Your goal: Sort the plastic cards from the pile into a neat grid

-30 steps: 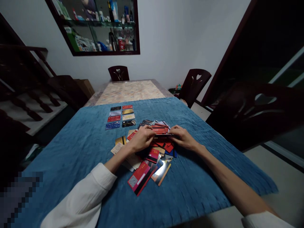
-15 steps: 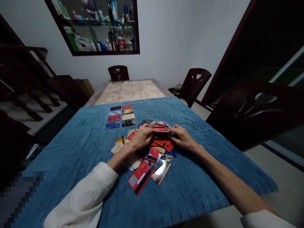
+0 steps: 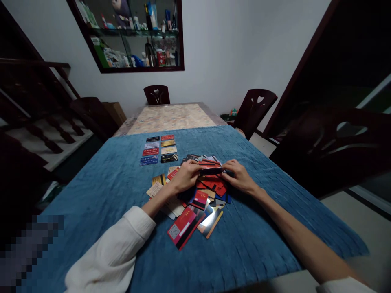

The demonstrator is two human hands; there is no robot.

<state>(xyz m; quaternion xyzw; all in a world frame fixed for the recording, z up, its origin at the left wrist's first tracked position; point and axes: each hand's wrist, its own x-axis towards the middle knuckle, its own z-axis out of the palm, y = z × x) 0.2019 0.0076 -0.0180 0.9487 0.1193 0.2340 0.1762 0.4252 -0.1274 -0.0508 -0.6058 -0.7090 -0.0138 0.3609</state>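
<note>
Between my two hands, above a loose heap of plastic cards, is a dark-edged card (image 3: pixel 211 171) held almost edge-on. My left hand (image 3: pixel 188 176) pinches its left end, fingers closed. At its right end my right hand (image 3: pixel 236 175) has thumb and fingertips closed on it. Under and around them spreads the heap, with red cards (image 3: pixel 215 184), a beige card (image 3: pixel 155 189), a gold card (image 3: pixel 159 179) and a shiny card (image 3: pixel 210 223). Nearest me lies a red card with a QR code (image 3: pixel 182 225). The held card's face is hidden.
Two columns of cards, including a blue card (image 3: pixel 149 160) and a black card (image 3: pixel 169 158), lie beyond the heap to the left. A blue cloth (image 3: pixel 262 240) covers the near table; patterned tabletop (image 3: pixel 174 116) shows behind. Dark chairs (image 3: pixel 255 106) stand around it.
The view has shifted slightly, so everything sits a little further right. Both hands keep the card over the heap, and its edge now shows more clearly. The columns are unchanged.
</note>
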